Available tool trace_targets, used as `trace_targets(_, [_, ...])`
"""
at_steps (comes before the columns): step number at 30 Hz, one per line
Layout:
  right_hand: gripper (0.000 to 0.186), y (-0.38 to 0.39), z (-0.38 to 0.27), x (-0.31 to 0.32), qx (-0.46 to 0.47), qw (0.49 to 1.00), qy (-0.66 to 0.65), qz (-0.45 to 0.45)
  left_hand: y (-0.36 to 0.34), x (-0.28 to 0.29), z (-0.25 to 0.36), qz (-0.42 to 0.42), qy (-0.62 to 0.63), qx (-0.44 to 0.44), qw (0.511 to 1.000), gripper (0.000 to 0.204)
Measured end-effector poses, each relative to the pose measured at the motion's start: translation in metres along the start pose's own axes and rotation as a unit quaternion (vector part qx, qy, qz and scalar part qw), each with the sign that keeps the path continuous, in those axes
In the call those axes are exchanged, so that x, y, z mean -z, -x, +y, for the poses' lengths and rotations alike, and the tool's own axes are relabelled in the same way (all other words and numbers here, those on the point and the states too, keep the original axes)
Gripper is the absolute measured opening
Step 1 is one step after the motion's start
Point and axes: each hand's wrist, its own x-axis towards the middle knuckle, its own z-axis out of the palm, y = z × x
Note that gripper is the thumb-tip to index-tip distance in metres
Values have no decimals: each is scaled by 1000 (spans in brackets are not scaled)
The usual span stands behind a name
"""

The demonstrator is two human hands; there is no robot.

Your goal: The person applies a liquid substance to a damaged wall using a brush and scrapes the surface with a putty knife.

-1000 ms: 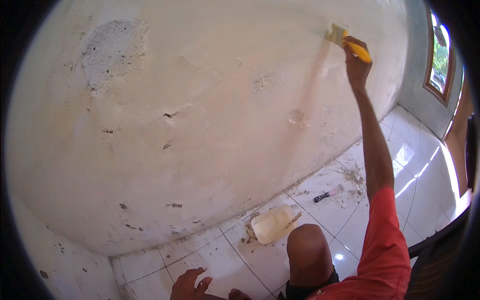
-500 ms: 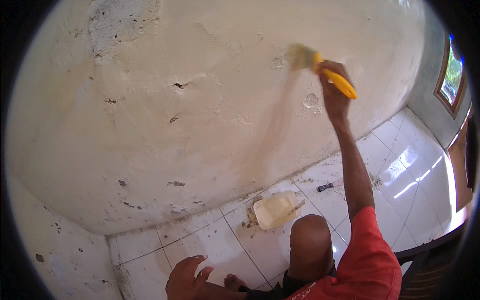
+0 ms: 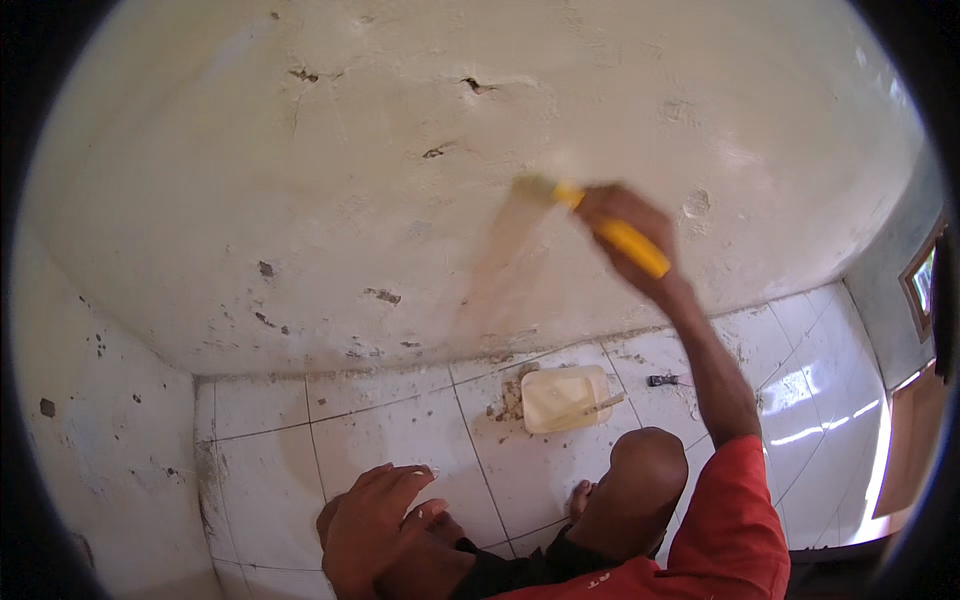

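Note:
My right hand point(image 3: 635, 230) grips a paintbrush point(image 3: 632, 246) with a yellow handle, its fingers wrapped round it. The pale bristles point left and meet the cream wall point(image 3: 380, 220), slightly blurred by motion. Around that spot the plaster shows cracks, chips and patches of damage. Low on the left, my left hand point(image 3: 375, 515) lies over my left knee, fingers stretched out, thumb apart and nothing in it. A shallow cream tub point(image 3: 545, 390) stands on the floor below the brush, with a stick or tool handle leaning over its right rim.
White floor tiles point(image 3: 380, 440) run along the wall's foot, with crumbs of plaster around the tub. To the tub's right lies a small scraper point(image 3: 662, 380) with a dark end. A wood-framed window point(image 3: 920, 285) is at the far right, and a side wall point(image 3: 110, 430) stands left.
My right hand has carried the brush left and down across the wall. The view has tilted lower and shifted left. My left hand stays by the knee.

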Motion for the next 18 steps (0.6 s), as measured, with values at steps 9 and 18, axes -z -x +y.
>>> trace_targets(9, [30,-68,-41,-29,84,962,257,48,2,3,-5,1,20,-20,1000,35])
trace_targets(18, [19,-100,-16,8,-29,987,51,151,5,3,-17,-28,0,-36,999,35])
